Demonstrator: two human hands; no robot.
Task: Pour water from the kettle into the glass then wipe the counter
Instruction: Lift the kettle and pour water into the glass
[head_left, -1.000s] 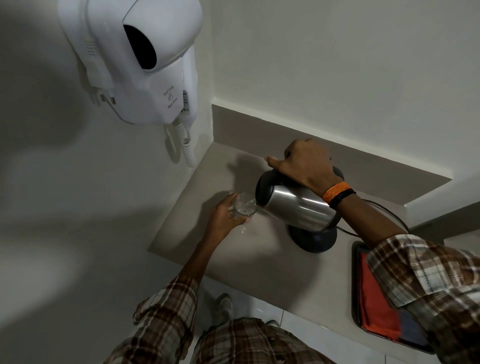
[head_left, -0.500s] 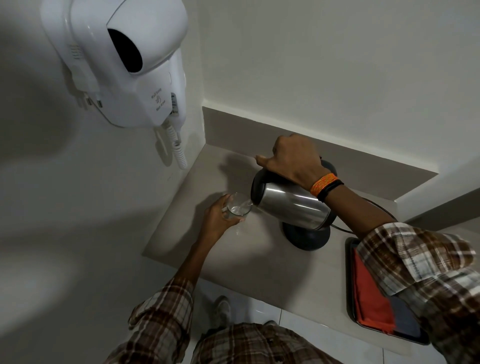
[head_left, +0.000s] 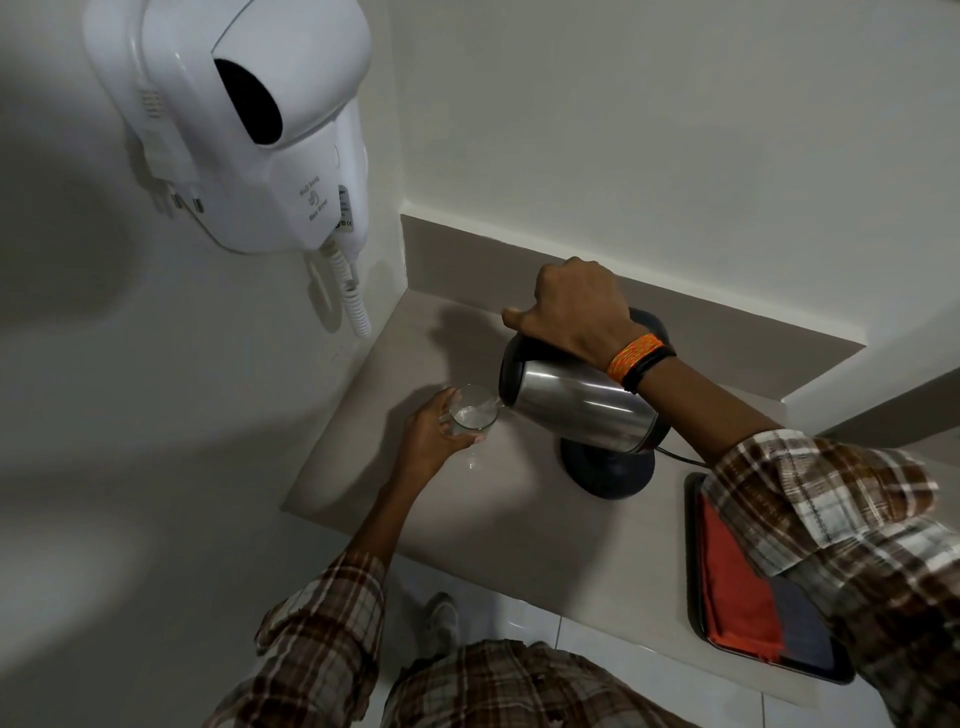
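Note:
A steel kettle (head_left: 576, 405) is tilted far to the left above its round black base (head_left: 608, 473). My right hand (head_left: 571, 306) grips its handle from above. Its spout touches the rim of a small clear glass (head_left: 471, 414), and water runs into the glass. My left hand (head_left: 434, 436) wraps around the glass from the left and holds it on the beige counter (head_left: 493, 519). A red folded cloth (head_left: 737, 587) lies in a dark tray (head_left: 810, 670) at the right.
A white wall-mounted hair dryer (head_left: 249, 124) with a coiled cord hangs on the left wall above the counter's corner. The kettle's black cable (head_left: 680, 456) trails right from the base. The counter's front edge drops to a tiled floor below.
The kettle has stayed tipped at the glass and water keeps flowing. Both hands hold their grips; only the camera view has shifted slightly.

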